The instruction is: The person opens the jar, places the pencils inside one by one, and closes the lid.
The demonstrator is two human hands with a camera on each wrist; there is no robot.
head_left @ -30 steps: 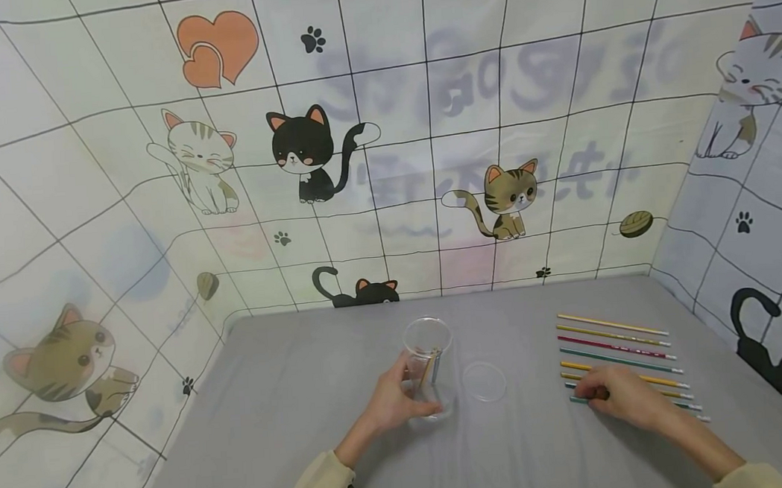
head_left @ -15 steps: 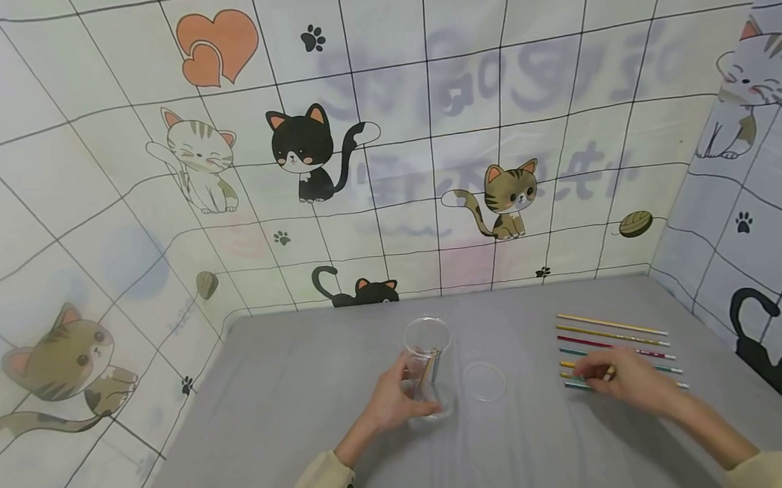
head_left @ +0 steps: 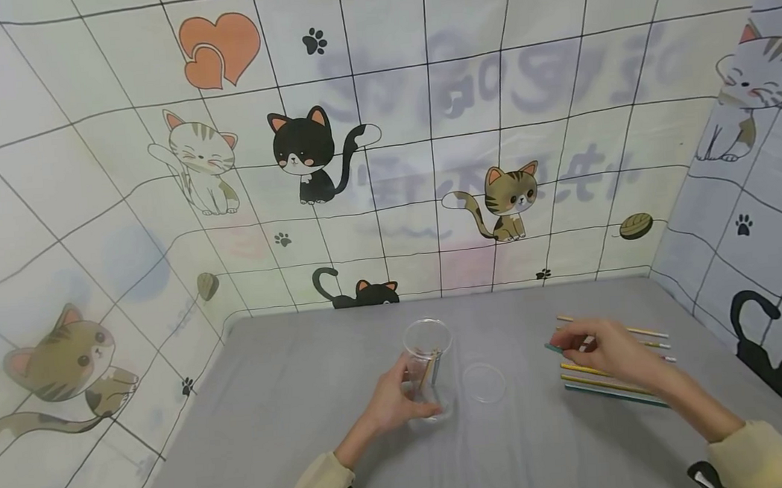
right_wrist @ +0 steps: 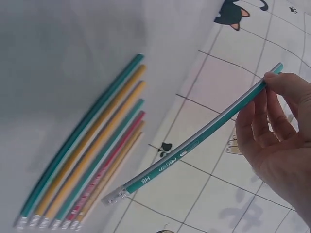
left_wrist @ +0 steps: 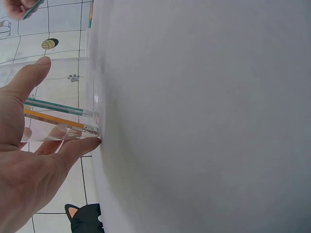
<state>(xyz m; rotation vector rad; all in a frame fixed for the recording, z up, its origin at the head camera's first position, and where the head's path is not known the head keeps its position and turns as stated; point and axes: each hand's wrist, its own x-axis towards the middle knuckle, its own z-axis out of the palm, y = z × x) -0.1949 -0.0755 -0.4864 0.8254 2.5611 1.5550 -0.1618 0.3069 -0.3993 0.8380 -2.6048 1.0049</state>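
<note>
My left hand [head_left: 397, 400] grips a clear plastic cup [head_left: 444, 397] that stands upright on the table. Inside it lean a teal pencil [left_wrist: 56, 106] and an orange-yellow pencil [left_wrist: 58, 120], eraser ends down in the left wrist view. My right hand [head_left: 609, 346] pinches a teal pencil [right_wrist: 204, 132] close to its uncapped end, between thumb and fingers. The held pencil slants, its eraser end pointing away from the hand. In the head view this hand is over the row of pencils and hides part of them.
Several teal, yellow and red pencils [right_wrist: 97, 141] lie side by side on the right of the grey table [head_left: 291, 369]. A round clear lid [head_left: 485, 384] lies flat between cup and row. Cat-print cloth [head_left: 399, 161] walls the back and sides.
My right hand has picked the teal pencil off the near end of the row and moved it up and slightly away from me. The left hand and cup stay in place.
</note>
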